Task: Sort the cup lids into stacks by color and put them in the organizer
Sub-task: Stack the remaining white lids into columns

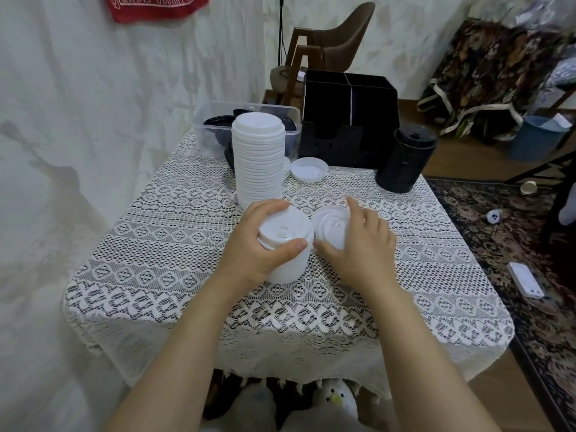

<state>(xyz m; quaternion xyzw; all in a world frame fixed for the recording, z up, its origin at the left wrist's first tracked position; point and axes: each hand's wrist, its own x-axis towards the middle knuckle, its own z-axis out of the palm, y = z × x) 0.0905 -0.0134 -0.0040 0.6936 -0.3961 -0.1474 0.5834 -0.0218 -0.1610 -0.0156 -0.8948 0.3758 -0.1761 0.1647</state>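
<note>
My left hand (266, 241) grips a short stack of white lids (288, 244) standing on the lace tablecloth, thumb across its front. My right hand (355, 241) holds a single white lid (330, 222) just right of that stack, fingers curled round its rim. A tall stack of white lids (258, 157) stands behind my left hand. One white lid (309, 169) lies upside down near the black organizer (349, 116), whose compartments look empty. A stack of black lids (405, 160) stands at the right. More black lids (218, 123) lie in a clear plastic tub (205, 132).
The table (156, 275) is small, against a white curtain on the left. A brown chair (339, 39) stands behind it. On the patterned rug at the right lie a paper cup (528, 187), a small bottle (494, 216) and a white box (525, 280).
</note>
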